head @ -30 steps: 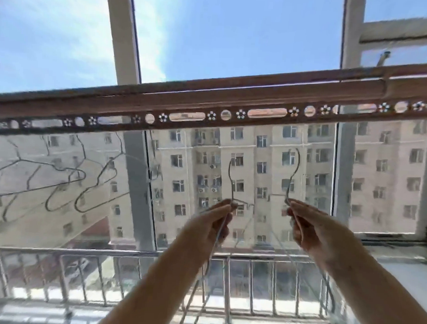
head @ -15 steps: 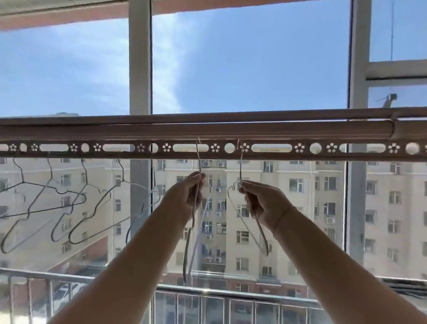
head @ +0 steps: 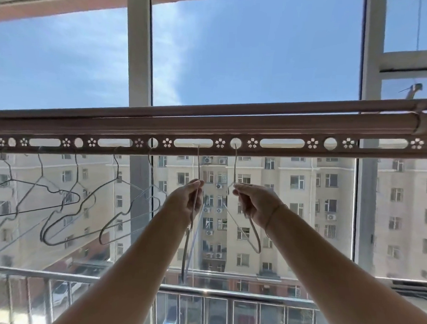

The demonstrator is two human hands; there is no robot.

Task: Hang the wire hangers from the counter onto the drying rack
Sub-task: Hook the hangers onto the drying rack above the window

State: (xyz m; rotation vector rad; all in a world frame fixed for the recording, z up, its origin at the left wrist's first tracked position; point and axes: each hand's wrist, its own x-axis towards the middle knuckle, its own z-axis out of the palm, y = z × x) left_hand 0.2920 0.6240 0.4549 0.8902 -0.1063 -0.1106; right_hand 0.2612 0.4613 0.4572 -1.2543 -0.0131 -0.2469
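The drying rack (head: 233, 125) is a long bar across the window with a perforated strip of slots and round holes under it. My left hand (head: 185, 199) pinches the neck of a wire hanger (head: 191, 236), whose hook reaches up into a long slot. My right hand (head: 255, 203) pinches a second wire hanger (head: 251, 233), whose hook sits in a round hole just to the right. Both hangers are seen edge-on below the hands. Several more wire hangers (head: 68, 205) hang from the strip on the left.
Behind the rack are window frames (head: 138, 62), with apartment buildings outside. A metal railing (head: 203, 294) runs along the bottom. The strip to the right of my hands shows unused slots and holes (head: 329, 143).
Both hands rose from below the rack up to the perforated strip and came closer together. The two hooks now sit in the strip's openings. The view tilted upward.
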